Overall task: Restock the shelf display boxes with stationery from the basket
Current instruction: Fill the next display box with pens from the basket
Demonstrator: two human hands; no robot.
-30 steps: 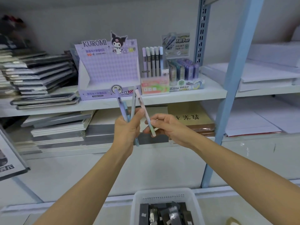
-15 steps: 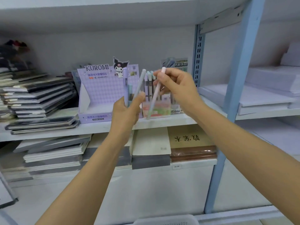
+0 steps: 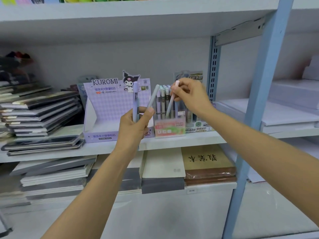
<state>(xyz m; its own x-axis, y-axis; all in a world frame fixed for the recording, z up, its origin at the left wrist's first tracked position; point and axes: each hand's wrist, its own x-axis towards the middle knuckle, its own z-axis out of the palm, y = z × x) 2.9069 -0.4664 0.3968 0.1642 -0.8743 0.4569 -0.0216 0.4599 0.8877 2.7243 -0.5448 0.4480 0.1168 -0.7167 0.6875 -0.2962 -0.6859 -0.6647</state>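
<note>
Display box (image 3: 170,131) holds upright pens (image 3: 162,102); right hand (image 3: 191,95) pinches pink pen (image 3: 171,102), left hand (image 3: 134,128) grips 2 pens (image 3: 135,99).

2 slim forearms (image 3: 96,192) show bare along their whole visible length; the left hand (image 3: 136,125) and right hand (image 3: 191,97) are bare, nails short.

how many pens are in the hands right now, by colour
lilac pen, left hand: 1
grey pen, left hand: 1
pink pen, right hand: 1
total: 3 plainly visible; there may be a bluish pen half hidden behind the lilac one.
</note>
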